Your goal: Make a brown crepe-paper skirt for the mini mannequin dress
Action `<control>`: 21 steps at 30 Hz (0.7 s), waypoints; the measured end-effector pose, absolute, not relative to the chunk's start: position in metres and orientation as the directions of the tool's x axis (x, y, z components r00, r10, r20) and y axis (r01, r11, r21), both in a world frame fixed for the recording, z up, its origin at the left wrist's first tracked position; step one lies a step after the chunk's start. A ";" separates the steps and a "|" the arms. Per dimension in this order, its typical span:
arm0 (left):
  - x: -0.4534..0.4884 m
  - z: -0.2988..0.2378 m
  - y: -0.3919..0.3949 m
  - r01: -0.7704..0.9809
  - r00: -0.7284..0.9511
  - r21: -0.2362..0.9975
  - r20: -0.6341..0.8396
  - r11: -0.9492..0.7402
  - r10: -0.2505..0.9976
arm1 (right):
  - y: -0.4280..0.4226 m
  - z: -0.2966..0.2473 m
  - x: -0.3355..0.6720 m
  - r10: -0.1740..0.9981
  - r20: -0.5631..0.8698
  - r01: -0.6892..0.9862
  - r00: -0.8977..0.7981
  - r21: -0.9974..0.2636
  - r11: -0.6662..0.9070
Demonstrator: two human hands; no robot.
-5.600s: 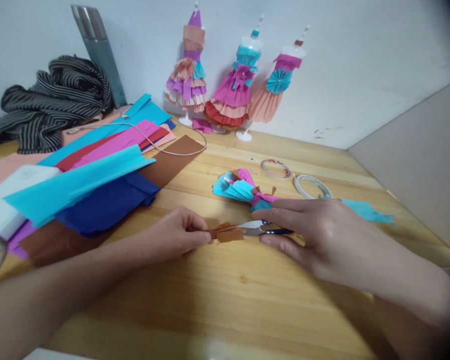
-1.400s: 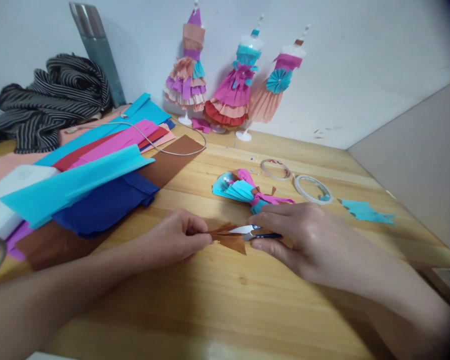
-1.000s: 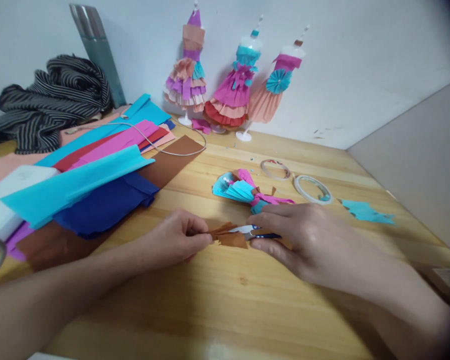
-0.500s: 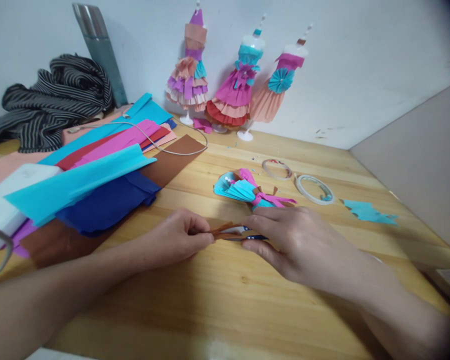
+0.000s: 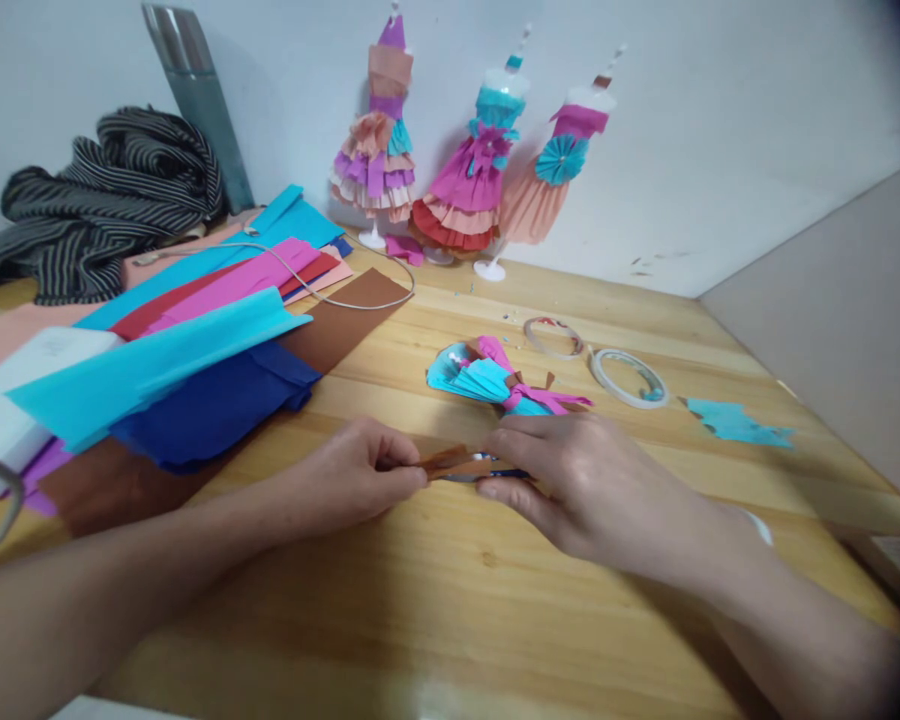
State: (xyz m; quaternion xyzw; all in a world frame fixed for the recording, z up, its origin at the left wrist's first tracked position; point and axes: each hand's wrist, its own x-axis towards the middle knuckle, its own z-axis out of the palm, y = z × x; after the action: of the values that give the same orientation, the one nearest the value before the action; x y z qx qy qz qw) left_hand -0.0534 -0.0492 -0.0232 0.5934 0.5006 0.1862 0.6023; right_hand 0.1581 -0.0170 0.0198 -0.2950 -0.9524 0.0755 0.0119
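My left hand (image 5: 352,480) pinches one end of a small folded piece of brown crepe paper (image 5: 450,463) just above the wooden table (image 5: 435,620). My right hand (image 5: 577,480) is closed around small blue-handled scissors (image 5: 504,472), whose blades sit against the brown paper and are mostly hidden by my fingers. Just behind my hands lies a small paper dress (image 5: 495,380) of turquoise and pink pleats with brown bits.
Sheets of crepe paper (image 5: 195,340) in turquoise, blue, pink, red and brown are stacked at left, with a white box (image 5: 15,400) and striped cloth (image 5: 97,200). Three dressed mini mannequins (image 5: 465,170) stand by the wall. Two tape rolls (image 5: 622,375) and a turquoise scrap (image 5: 735,422) lie at right.
My right hand has slid left along the brown paper toward my left hand, so the scissor blades that showed before are now hidden. The paper strip looks flatter and narrower.
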 end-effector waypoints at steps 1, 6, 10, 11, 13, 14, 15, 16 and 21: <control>-0.053 -0.023 -0.049 0.369 0.430 0.901 -0.382 0.227 0.818 | -0.017 0.020 0.158 0.560 -0.017 0.555 -0.828 -0.158 0.817; -0.054 -0.023 -0.049 0.354 0.443 0.907 -0.376 0.226 0.814 | -0.016 0.018 0.157 0.551 0.002 0.543 -0.834 -0.166 0.823; -0.054 -0.022 -0.050 0.343 0.457 0.911 -0.374 0.228 0.807 | -0.015 0.019 0.157 0.542 0.005 0.529 -0.840 -0.213 0.822; -0.054 -0.021 -0.050 0.347 0.455 0.910 -0.375 0.228 0.808 | -0.014 0.019 0.157 0.538 0.005 0.523 -0.843 -0.226 0.822; -0.053 -0.021 -0.050 0.357 0.450 0.907 -0.377 0.224 0.810 | -0.014 0.019 0.157 0.538 0.002 0.522 -0.843 -0.238 0.819; -0.053 -0.021 -0.050 0.362 0.447 0.906 -0.377 0.221 0.812 | -0.014 0.019 0.157 0.542 -0.004 0.527 -0.840 -0.236 0.816; -0.053 -0.021 -0.049 0.365 0.443 0.905 -0.375 0.218 0.814 | -0.015 0.019 0.157 0.549 -0.009 0.536 -0.836 -0.230 0.812; -0.053 -0.022 -0.049 0.367 0.441 0.905 -0.373 0.215 0.817 | -0.015 0.019 0.157 0.556 -0.010 0.544 -0.831 -0.222 0.809; -0.055 -0.025 -0.049 0.355 0.449 0.907 -0.377 0.226 0.810 | -0.013 0.022 0.161 0.587 0.013 0.570 -0.809 -0.228 0.790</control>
State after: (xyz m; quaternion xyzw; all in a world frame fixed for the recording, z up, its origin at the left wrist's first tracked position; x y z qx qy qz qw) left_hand -0.0547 -0.0489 -0.0248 0.5935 0.4906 0.1865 0.6101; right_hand 0.1609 -0.0129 0.0219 -0.3060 -0.9451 0.1072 0.0414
